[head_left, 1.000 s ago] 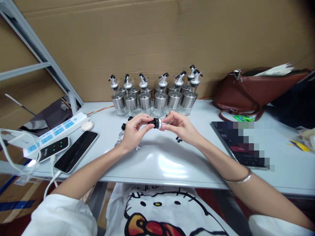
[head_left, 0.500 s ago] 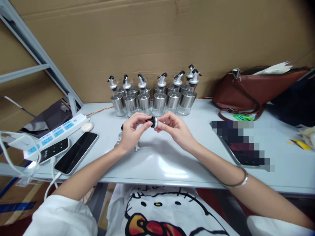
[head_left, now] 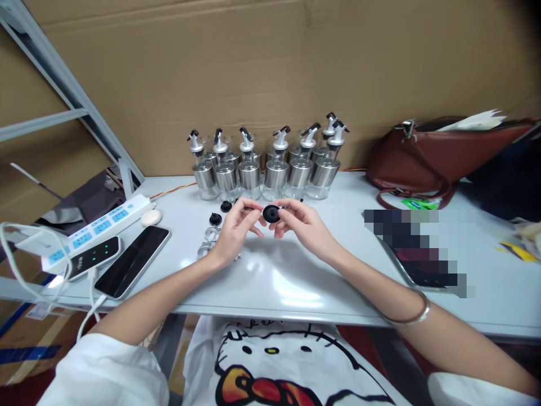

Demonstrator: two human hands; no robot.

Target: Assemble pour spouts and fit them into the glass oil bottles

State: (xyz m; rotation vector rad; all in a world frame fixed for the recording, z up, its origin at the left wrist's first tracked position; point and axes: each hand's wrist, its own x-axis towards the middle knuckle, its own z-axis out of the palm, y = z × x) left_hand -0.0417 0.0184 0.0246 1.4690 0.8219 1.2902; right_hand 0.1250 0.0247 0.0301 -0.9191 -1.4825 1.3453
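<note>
Between the fingers of my right hand [head_left: 302, 221] is a pour spout [head_left: 271, 213], its round black stopper end turned toward me; the rest of it is hidden. My left hand [head_left: 232, 231] is just left of it, thumb and fingers apart, fingertips close to the black rim. I cannot tell whether they touch it. Beyond my left hand lie a black stopper [head_left: 215, 218] and a second black stopper [head_left: 226, 206]. Silver-grey spout parts [head_left: 206, 247] are partly covered by that hand. Behind, glass bottles with steel sleeves [head_left: 276, 176] stand in rows, several topped with spouts.
On the left are a power strip [head_left: 101, 226], a phone [head_left: 133, 262], a small device with green lights [head_left: 95, 258] and a white round case [head_left: 151, 217]. A brown bag [head_left: 443, 152] and a partly blurred dark tablet-like object [head_left: 409, 254] are on the right.
The spout has turned from sideways to black end facing me. My left fingers have loosened from it and moved slightly left. More black stoppers show beyond my left hand.
</note>
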